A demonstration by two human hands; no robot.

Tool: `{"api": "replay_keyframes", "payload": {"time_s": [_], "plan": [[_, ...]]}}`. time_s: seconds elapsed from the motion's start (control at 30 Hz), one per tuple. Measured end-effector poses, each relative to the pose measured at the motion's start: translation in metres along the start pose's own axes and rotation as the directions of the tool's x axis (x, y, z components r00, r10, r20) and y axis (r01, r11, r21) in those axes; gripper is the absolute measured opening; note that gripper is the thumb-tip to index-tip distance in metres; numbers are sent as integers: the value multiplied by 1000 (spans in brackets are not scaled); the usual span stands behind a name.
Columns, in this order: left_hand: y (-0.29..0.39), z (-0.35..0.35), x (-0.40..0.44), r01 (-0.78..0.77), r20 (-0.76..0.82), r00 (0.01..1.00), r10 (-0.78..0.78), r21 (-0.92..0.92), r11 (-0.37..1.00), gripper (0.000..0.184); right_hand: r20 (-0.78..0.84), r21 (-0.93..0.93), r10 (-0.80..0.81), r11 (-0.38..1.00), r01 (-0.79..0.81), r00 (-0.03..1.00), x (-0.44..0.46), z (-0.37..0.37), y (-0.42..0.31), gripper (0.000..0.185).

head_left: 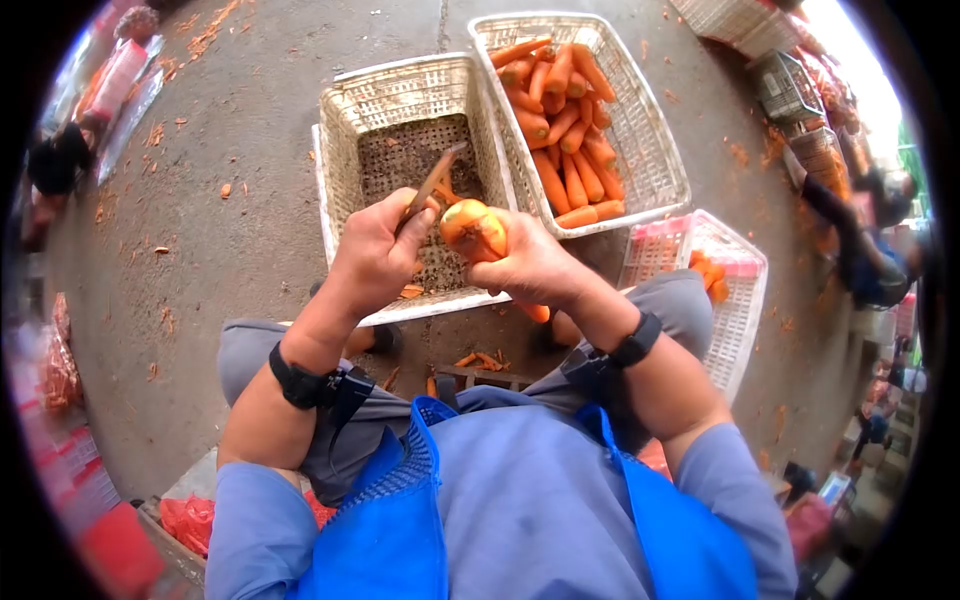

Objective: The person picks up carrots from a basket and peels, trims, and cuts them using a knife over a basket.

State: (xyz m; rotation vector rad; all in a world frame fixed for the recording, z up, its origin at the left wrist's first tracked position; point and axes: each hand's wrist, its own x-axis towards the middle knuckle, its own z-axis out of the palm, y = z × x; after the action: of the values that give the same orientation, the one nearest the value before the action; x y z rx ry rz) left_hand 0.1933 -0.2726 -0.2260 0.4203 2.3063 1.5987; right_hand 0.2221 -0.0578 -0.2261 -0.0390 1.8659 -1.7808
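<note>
My left hand (378, 250) is closed around a knife or peeler (432, 180), its narrow blade pointing up and away. Gripped in my right hand (528, 255) is a carrot (474, 230), its blunt, yellowish end towards the blade. An orange tip shows below that hand, probably of the same carrot. A strip of peel (446, 190) hangs between blade and carrot. Both hands are over the near part of a dirty white plastic crate (335, 200), which has dark grime and a few peel scraps on its bottom.
A second white crate (655, 130), full of carrots (575, 125), stands at the far right of the first. By my right knee is another white crate (745, 300) with some orange pieces. Peel scraps (485, 360) lie between my feet. People and more crates (785, 85) line the right side.
</note>
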Motion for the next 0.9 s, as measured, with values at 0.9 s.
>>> {"api": "replay_keyframes", "payload": {"time_s": [0.9], "plan": [[-13, 35, 7, -201, 22, 972, 232, 584, 787, 17, -246, 107, 112, 990, -88, 963, 1, -2, 17, 19]]}}
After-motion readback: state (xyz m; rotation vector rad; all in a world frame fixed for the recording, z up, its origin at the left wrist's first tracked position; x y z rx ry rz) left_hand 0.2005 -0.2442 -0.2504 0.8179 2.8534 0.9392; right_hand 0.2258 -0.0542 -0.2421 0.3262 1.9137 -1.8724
